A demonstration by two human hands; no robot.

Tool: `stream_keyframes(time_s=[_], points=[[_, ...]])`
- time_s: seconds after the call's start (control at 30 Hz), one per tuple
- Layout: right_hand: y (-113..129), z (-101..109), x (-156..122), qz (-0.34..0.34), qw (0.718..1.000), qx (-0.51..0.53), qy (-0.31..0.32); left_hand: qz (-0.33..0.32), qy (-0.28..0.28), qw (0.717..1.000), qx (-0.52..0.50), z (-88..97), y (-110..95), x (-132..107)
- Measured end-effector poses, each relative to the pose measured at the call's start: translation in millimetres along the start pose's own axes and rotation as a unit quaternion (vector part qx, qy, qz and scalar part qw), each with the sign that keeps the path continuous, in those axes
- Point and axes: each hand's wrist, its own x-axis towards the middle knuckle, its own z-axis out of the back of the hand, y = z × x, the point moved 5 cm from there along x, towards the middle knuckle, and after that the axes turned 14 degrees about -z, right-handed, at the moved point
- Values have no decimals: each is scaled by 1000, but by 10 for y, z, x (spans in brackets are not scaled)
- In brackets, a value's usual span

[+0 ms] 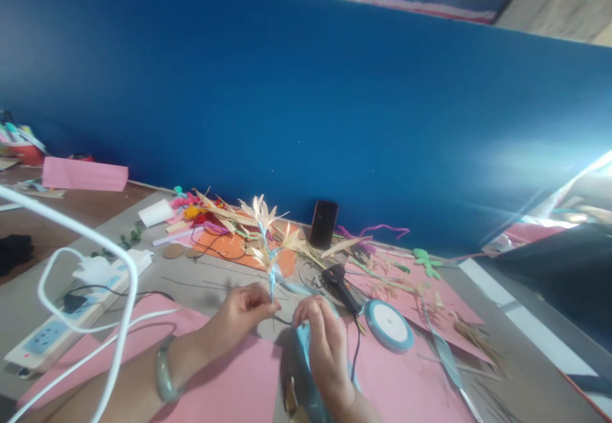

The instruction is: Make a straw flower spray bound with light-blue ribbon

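Hands, two: left hand (243, 311) pinching one straw sprig (268, 244), right hand (325, 343) curled around one blue ribbon (302, 343), beside one spool (388, 325).

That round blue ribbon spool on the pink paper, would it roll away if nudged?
Probably not: the ribbon spool lies flat on the pink paper, so it would likely slide. It looks light, mostly thin ribbon. The blue ribbon at the right hand droops, so probably floppy.

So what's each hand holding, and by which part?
Left hand pinches the straw flower by the base of its stem; right hand grips the light blue ribbon trailing from that stem.
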Motion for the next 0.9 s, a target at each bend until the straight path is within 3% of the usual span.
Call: stream_keyframes(time_s=[0.13,0.33,0.5,0.73,0.9], points=[[-15,-43,32,-17,1000,-13,21,-18,7,1000,22,19,22,7],[-138,-18,67,-69,993,90,9,-11,13,1000,20,30,102,-16],[-138,-42,79,-90,994,55,39,-18,46,998,27,-26,171,-47],[-77,-160,70,-127,981,90,111,-48,75,996,31,-137,60,-74],[-135,-148,75,-140,982,83,96,-52,81,992,80,-130,74,-79]])
